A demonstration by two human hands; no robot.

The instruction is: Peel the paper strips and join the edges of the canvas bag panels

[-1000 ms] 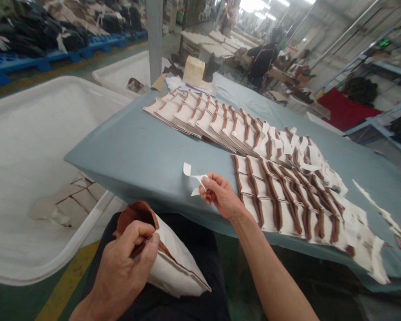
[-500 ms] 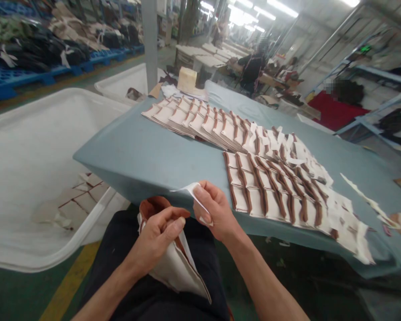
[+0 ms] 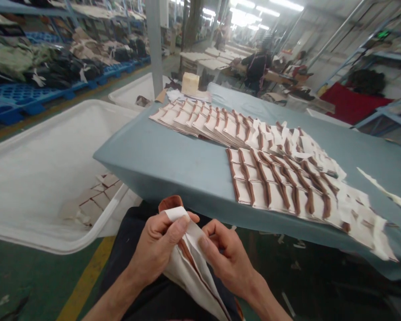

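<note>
A cream fabric piece with brown edging [image 3: 180,269] hangs over my lap, its brown top end [image 3: 169,203] folded above my fingers. My left hand [image 3: 153,245] pinches the upper part of this piece, with the thumb pressing a white strip [image 3: 175,214] against it. From that thumb the strip slants down toward my right hand [image 3: 232,258]. My right thumb and curled forefinger close on the strip's right edge. The fingers hide part of where strip and fabric meet.
Rows of cream pieces with brown edges [image 3: 259,178] lie on the blue-green covered table [image 3: 133,156], some carrying white strips. At left stands a white bin [image 3: 36,178] with similar pieces inside. A yellowish block [image 3: 190,83] sits at the back; a person [image 3: 255,67] is beyond.
My right hand has come lower, beside the fabric piece. The white strip it held apart now lies across the piece under my left thumb. The view has shifted slightly.
</note>
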